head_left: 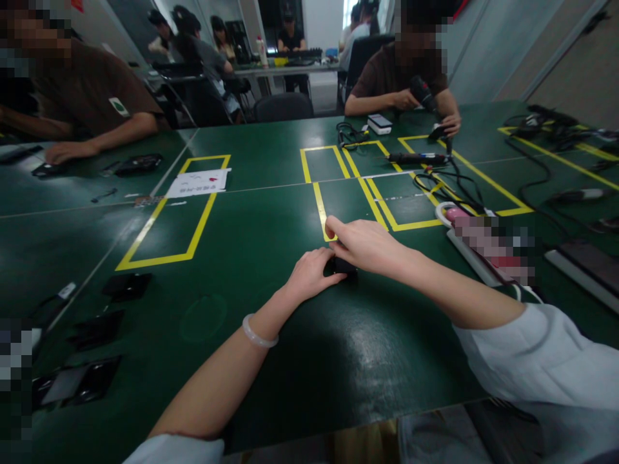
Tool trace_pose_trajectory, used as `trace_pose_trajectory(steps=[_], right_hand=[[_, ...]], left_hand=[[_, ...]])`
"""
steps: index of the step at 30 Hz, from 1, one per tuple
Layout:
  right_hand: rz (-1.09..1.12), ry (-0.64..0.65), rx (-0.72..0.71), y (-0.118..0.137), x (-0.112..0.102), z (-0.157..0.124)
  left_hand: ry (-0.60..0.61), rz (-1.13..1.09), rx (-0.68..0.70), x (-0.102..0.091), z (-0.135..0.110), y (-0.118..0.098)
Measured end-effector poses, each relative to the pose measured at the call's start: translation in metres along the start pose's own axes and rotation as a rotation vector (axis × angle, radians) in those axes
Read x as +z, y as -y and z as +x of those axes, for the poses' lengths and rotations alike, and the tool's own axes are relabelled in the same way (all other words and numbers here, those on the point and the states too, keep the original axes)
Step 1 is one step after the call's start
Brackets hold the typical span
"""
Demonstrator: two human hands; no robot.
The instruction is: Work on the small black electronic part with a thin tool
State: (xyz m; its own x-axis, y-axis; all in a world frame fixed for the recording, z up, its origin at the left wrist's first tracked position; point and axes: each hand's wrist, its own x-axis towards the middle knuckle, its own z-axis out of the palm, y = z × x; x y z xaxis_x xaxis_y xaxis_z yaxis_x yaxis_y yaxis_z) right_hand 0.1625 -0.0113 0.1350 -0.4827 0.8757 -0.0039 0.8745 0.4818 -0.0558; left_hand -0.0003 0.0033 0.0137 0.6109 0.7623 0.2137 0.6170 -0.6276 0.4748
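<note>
Both my hands meet at the middle of the green table (271,212) over a small black object (341,265). My left hand (312,274), with a pale bangle on its wrist, curls its fingers against the object's left side. My right hand (367,245) lies on top of it with fingers bent and closed over it. Most of the object is hidden under the two hands, so I cannot make out what it is.
Yellow tape rectangles (167,216) mark the table. Black flat parts (126,285) lie at the left. A white power strip (476,248) and cables sit to the right, a paper sheet (198,182) beyond. A person across the table holds a black tool (422,92); others sit at left.
</note>
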Motion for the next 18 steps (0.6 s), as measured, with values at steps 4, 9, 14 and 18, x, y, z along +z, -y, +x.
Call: trace_pose_trajectory(steps=[4, 9, 14, 18], right_hand=[[-0.039, 0.011, 0.018, 0.0006, 0.0005, 0.0005], [0.005, -0.003, 0.005, -0.0007, 0.0005, 0.0002], [-0.018, -0.013, 0.004, 0.0005, 0.0016, 0.0007], [-0.073, -0.025, 0.01, 0.0006, 0.0051, 0.0034]], left_hand=[[0.01, -0.004, -0.013, -0.0008, 0.0004, -0.0018], [0.024, -0.017, -0.02, -0.0015, 0.0004, -0.002], [0.004, 0.0, -0.024, 0.0007, -0.0005, -0.0009], [0.005, -0.008, -0.005, -0.0004, -0.0002, -0.0028]])
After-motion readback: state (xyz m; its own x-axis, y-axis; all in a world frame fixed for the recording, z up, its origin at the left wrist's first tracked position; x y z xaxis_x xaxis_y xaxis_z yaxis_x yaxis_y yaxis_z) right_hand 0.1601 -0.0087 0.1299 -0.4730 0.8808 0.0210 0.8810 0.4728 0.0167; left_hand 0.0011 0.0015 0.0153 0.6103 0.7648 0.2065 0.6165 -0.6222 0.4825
